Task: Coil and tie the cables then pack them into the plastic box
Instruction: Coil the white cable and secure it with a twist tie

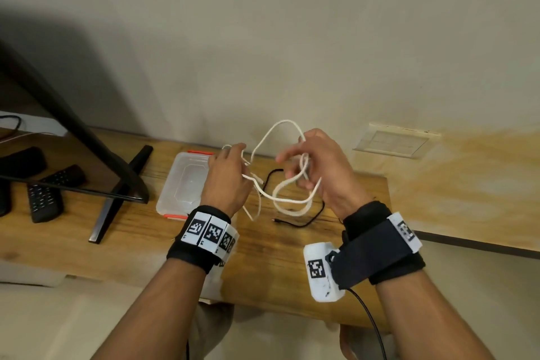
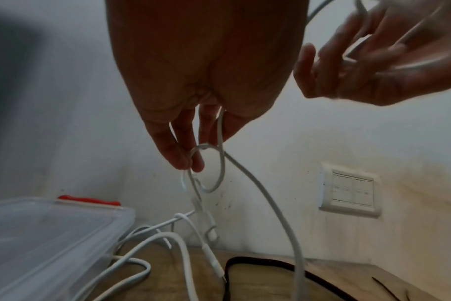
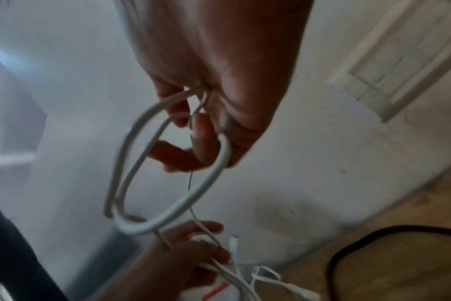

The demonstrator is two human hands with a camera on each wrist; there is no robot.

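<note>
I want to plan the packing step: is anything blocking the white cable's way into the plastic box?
Yes: the plastic box has its clear lid on, red clips showing at both ends. The white cable hangs between the left hand and right hand, beside the box; nothing else stands between.

black-and-white square code tags on the wristbands (image 1: 204,232), small characters beside them too blurred to read
</note>
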